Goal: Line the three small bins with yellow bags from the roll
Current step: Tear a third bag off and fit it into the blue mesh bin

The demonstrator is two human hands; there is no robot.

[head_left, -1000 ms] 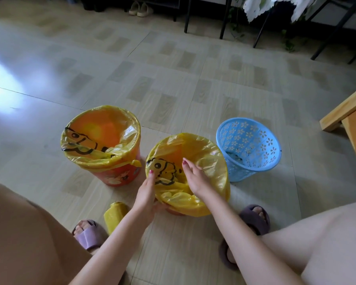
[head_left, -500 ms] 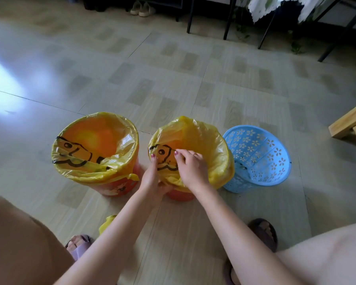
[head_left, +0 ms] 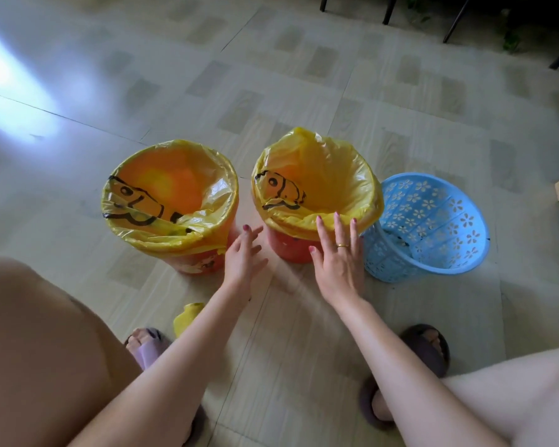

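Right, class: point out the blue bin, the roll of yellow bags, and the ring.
blue bin (head_left: 433,227), head view, on its flowered inner wall.
roll of yellow bags (head_left: 188,317), head view, on its visible upper end.
ring (head_left: 343,245), head view, on the gold band.

Yellow bags thin glossy crinkled plastic; blue bin perforated matt plastic; floor smooth, glossy tile.

yellow bags, blue flower-patterned bin

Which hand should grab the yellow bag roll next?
Probably the left hand: the yellow bag roll lies just beneath its forearm, while the right hand sits nearer the unlined blue basket.
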